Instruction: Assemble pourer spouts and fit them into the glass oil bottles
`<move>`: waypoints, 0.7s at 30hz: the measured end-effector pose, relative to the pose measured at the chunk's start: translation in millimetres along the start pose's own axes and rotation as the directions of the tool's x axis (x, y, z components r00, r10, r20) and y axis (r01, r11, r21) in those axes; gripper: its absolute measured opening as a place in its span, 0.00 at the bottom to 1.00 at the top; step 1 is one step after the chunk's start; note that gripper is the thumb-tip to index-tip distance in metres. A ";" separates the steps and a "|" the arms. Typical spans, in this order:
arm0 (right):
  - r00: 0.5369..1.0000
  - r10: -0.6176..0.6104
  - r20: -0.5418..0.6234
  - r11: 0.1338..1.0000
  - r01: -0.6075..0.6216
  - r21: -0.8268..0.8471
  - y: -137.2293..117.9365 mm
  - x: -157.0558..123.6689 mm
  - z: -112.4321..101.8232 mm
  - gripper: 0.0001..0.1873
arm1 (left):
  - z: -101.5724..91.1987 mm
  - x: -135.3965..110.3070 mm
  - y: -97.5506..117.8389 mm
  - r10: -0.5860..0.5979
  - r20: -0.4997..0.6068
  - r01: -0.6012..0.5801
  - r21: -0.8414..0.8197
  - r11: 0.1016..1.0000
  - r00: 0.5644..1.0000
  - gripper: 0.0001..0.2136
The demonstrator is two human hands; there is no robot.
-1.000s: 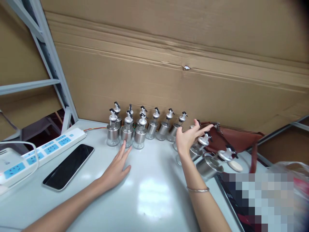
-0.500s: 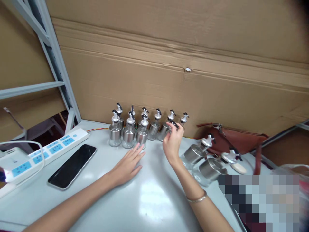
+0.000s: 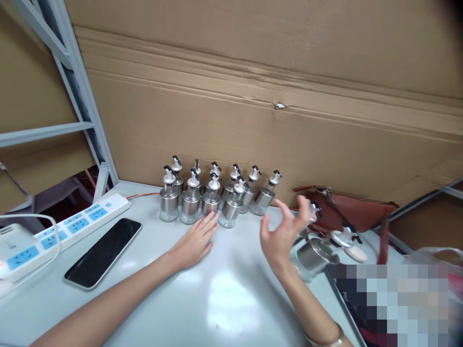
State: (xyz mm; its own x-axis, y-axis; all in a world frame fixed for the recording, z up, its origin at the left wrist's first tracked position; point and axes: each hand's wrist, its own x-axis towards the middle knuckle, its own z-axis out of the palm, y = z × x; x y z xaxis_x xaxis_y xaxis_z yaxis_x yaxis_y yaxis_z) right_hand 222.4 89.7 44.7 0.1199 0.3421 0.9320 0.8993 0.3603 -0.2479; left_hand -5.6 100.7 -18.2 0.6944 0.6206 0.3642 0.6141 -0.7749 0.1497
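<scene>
Several glass oil bottles with steel sleeves and black-and-silver pour spouts stand in two rows against the cardboard. My left hand (image 3: 197, 241) lies flat on the table, fingers stretched out, its tips at the base of a front-row bottle (image 3: 211, 198). At the right end of the front row is another bottle (image 3: 231, 207). My right hand (image 3: 282, 236), empty with fingers spread and curved, is raised in front of a bottle whose spout (image 3: 315, 211) shows behind the fingers; most of that bottle is hidden. A larger-looking bottle (image 3: 315, 254) stands to its right, closer to me.
A black phone (image 3: 103, 253) and a white power strip (image 3: 68, 236) with a charger lie at left. At right are a brown leather bag (image 3: 361, 210) and a small white oval object (image 3: 356, 253). A cardboard wall (image 3: 217, 111) closes off the back.
My right hand has let go of a bottle, which now stands at the right end of the front row, and has moved right, opening its fingers. My left hand stays nearly still.
</scene>
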 end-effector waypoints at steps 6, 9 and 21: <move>0.975 0.215 -0.056 0.974 -0.218 -0.061 12.5 15.2 -21.5 0.34 | 3.5 0.4 1.7 0.001 -0.030 -0.001 -0.002 1.000 1.000 0.20; 0.961 0.277 0.002 0.961 -0.277 -0.020 11.4 13.2 -14.8 0.28 | 2.9 0.2 2.7 0.001 -0.037 -0.001 0.008 1.000 0.999 0.18; 0.944 0.224 0.243 0.948 -0.269 0.169 27.5 -6.0 20.4 0.30 | 0.9 -0.4 4.1 -0.015 -0.045 0.016 0.028 0.999 0.999 0.16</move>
State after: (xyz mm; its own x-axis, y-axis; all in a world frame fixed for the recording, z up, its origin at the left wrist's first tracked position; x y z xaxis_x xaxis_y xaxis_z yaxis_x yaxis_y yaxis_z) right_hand 237.8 115.3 26.8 0.2123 0.6146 0.7597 0.7495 0.3964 -0.5302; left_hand -3.0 97.4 -18.5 0.6678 0.6260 0.4026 0.6352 -0.7613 0.1301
